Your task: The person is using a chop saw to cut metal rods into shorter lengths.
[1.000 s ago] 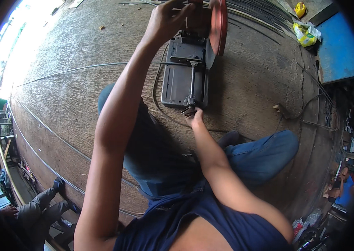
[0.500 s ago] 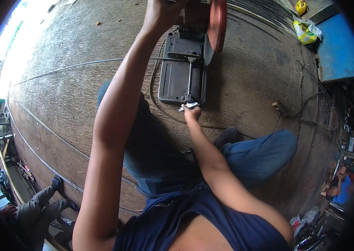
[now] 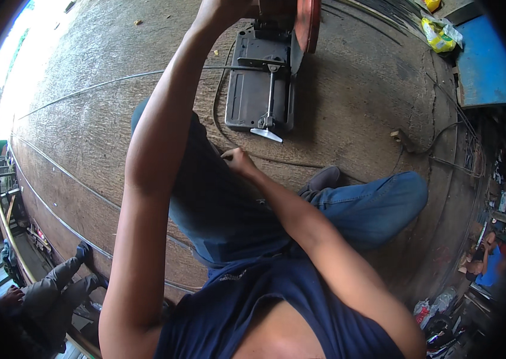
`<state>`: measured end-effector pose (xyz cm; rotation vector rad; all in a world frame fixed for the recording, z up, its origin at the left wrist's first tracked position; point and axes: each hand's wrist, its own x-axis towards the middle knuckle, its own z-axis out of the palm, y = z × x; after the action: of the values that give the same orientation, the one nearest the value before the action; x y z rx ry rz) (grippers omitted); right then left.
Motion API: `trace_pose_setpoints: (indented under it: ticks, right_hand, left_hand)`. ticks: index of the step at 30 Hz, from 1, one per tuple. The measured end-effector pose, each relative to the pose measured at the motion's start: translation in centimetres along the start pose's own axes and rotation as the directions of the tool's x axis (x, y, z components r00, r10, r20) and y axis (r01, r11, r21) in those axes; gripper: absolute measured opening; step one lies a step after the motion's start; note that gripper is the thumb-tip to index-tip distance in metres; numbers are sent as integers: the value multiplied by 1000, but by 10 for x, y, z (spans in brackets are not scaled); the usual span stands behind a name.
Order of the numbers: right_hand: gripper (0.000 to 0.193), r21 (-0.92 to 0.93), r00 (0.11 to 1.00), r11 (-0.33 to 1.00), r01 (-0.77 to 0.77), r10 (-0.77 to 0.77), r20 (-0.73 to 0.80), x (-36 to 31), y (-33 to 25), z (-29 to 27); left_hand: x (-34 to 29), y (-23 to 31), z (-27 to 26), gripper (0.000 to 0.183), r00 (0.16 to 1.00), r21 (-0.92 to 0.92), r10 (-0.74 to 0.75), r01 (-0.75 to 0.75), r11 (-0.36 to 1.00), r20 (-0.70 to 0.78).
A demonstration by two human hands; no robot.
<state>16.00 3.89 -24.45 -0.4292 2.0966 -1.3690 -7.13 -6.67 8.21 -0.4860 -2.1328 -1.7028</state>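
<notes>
A cut-off saw stands on the floor before me, with a dark base (image 3: 244, 107), a red blade guard (image 3: 307, 25) and a grey cutting disc (image 3: 296, 58). My left hand (image 3: 224, 8) reaches up beside the saw's red upper part; its fingers run past the top edge of the picture. A thin metal rod (image 3: 115, 81) lies across the base at the vise (image 3: 259, 63). The vise's silver crank handle (image 3: 267, 135) sticks out at the near end, untouched. Closed fingers show on my right hand (image 3: 241, 163), beside my left knee; what they hold, if anything, is hidden.
A dark cable (image 3: 283, 160) curves around the saw. Long rods (image 3: 64, 231) lie along the left; more metal bars (image 3: 363, 19) lie at the far right. A blue panel (image 3: 487, 66) and a yellow bag (image 3: 438, 37) stand right. Another person's legs (image 3: 64, 281) show lower left.
My right hand has let go of the vise's crank handle and moved left and nearer, beside my knee. The crank handle has turned. My left hand stays up by the saw.
</notes>
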Motion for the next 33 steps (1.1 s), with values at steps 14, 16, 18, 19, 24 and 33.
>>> trace_pose_setpoints:
  ticks: [14,16,18,19,24,33]
  right_hand:
    - [17,677,748,720,157,361,-557,10,22,-37]
    - [13,672,852,740,25,335,-402,8,9,-27]
    - [13,723,799,617,-310,582,-153,-1,13,-30]
    - [13,722,753,525,-451,658,-9,-6,21,-35]
    - [23,761,563,501,-411,796,-220,-19,63,-56]
    - [27,642,914,765,-39,288,-287,-2,9,-29]
  left_hand:
    - [-8,3,-5,40,988,-46,-27,34,998,151]
    - [-7,2,-6,40,983,156,137,-156,975,126]
    - [-8,2,-6,39,993,19,58,-61,998,103]
    - [-9,2,-5,39,995,-52,14,-9,999,94]
    - [-13,6,-4,40,991,-42,-76,81,996,111]
    - [-9,9,-8,40,981,41,-41,33,999,191]
